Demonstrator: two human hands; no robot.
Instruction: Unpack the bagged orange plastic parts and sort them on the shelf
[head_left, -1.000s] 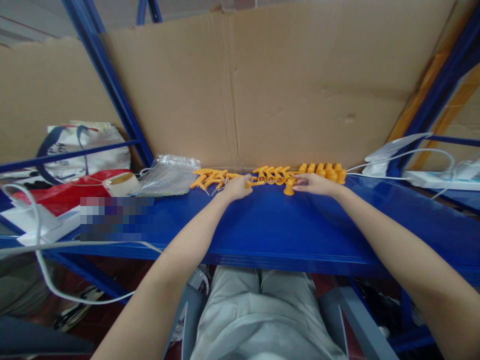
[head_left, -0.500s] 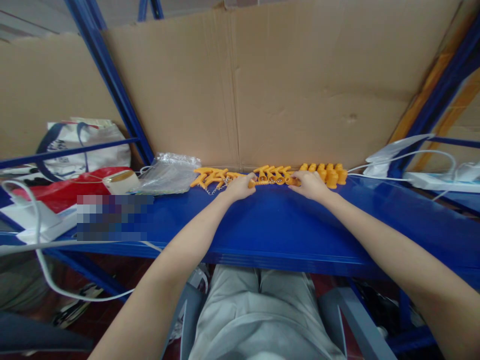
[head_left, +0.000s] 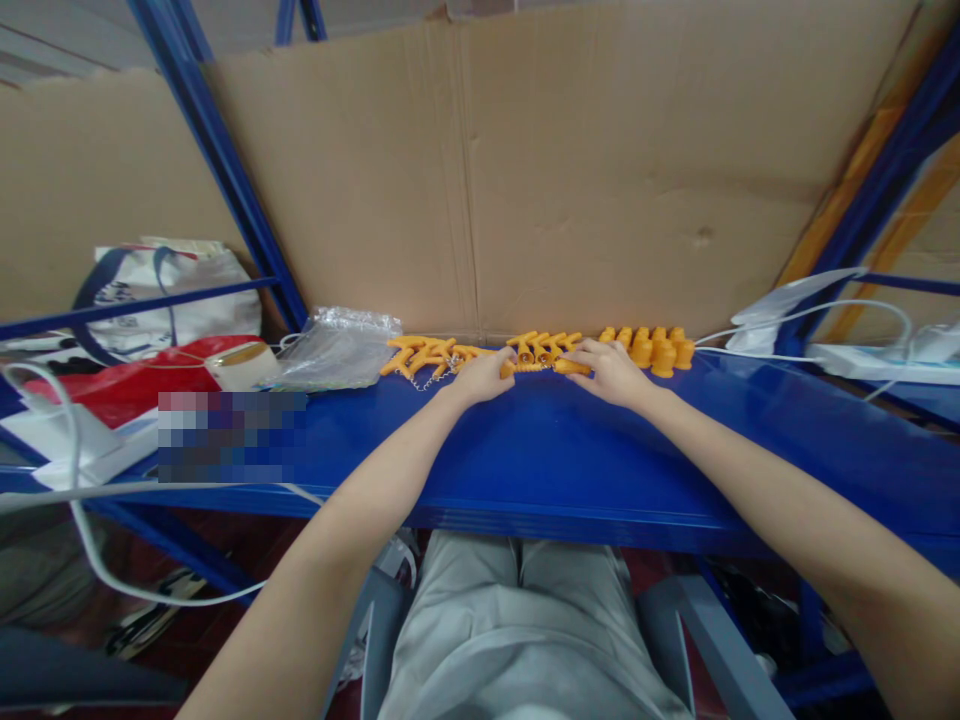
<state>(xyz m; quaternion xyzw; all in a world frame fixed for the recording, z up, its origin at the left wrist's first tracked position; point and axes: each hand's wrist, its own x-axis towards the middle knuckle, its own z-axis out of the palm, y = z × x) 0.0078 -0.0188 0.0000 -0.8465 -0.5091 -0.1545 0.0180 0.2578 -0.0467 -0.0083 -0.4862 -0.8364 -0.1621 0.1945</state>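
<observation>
My left hand (head_left: pixel 486 376) is closed around the left end of a yellow threaded plastic rod (head_left: pixel 529 367), whose ridged shaft points right. My right hand (head_left: pixel 611 370) pinches a yellow bell-shaped plastic cup (head_left: pixel 571 368), tipped on its side with its mouth turned left toward the rod's tip. A small gap seems to lie between rod and cup. Just behind them stands a row of yellow pieces with slanted handles and round cups (head_left: pixel 526 356). Left of my left hand lie yellow branching handles (head_left: pixel 420 354) with thin metal chains. More yellow cups (head_left: pixel 663 354) stand upright beyond my right hand.
The blue shelf (head_left: pixel 540 460) carries everything, backed by a cardboard sheet (head_left: pixel 600 180). At left are a clear plastic bag (head_left: pixel 341 350), a red bag (head_left: pixel 150 380), a white tote (head_left: pixel 202 295) and a white cable (head_left: pixel 75 430). Blue uprights (head_left: pixel 217 150) flank the shelf.
My right hand has moved left with the bell-shaped cup, which has gone from upright to lying on its side near the rod. My left hand has shifted slightly right.
</observation>
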